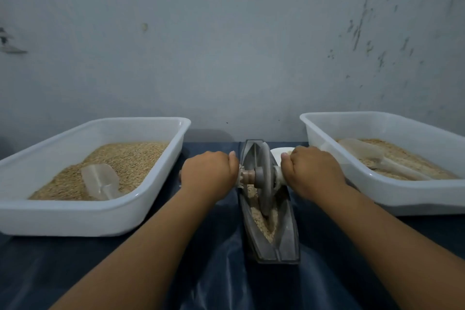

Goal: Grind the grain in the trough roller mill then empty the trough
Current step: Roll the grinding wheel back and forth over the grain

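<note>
On the dark blue plastic sheet [221,272] covering the work surface stand two white rectangular plastic tubs. The left tub [75,219] holds whole tan grain [130,158] with a translucent plastic scoop [100,181] lying on it. The right tub [415,199] holds a paler, coarser meal [412,161] and a second translucent scoop [362,153].

Between the tubs lies the long grey boat-shaped metal trough [284,239], its length running away from the person. The grey metal disc roller [265,178] stands upright in the trough channel, near the far half. Crushed tan grain [261,221] lies in the channel on the near side of the roller.

The left hand [208,173] is clenched around the left end of the roller axle; the right hand [312,171] is clenched around the pale handle [279,176] at the right end. A small white bowl [279,152] sits just behind the right hand, beside the trough.
</note>
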### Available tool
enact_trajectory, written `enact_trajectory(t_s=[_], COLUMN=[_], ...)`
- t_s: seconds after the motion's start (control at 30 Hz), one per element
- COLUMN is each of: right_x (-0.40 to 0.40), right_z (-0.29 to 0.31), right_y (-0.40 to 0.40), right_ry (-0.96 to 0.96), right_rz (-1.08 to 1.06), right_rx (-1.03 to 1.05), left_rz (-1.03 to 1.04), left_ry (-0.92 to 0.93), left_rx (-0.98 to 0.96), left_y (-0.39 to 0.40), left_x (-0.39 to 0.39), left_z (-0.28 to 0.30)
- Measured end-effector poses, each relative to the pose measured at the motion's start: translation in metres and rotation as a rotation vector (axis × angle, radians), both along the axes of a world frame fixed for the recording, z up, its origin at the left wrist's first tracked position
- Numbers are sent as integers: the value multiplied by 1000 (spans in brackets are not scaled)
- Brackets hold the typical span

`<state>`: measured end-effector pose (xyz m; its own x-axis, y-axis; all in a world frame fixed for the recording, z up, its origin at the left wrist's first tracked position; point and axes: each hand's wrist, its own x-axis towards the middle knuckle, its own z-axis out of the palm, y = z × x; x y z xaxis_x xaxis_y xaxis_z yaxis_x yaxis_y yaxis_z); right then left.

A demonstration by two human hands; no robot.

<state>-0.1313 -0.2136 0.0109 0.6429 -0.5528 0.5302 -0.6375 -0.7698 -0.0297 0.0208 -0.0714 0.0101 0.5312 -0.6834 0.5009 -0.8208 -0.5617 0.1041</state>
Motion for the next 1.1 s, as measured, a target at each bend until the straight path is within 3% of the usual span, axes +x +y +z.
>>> enact_trajectory(t_s=[0.3, 0.53, 0.7, 0.83, 1.0, 1.1], right_x=[54, 10, -26, -40, -15, 9], right_z=[9, -1, 4, 2, 1, 0], right_y=[-46, -18, 16, 28, 12, -10], right_ry=[19, 208, 175, 133, 116, 143], right_rz=[17, 43, 66, 91, 53, 52], right_rx=[1, 125, 78, 10, 15, -15], left_rz=[52, -94, -149, -173, -111, -89], left_ry=[64, -136, -228, -394, -287, -322], left_rx=[-88, 279, 421, 363, 381, 400], left_y=[-50, -20, 30, 41, 17, 0], left_x=[41, 16, -11, -19, -3, 15], left_z=[-4, 10, 11, 10, 7, 1])
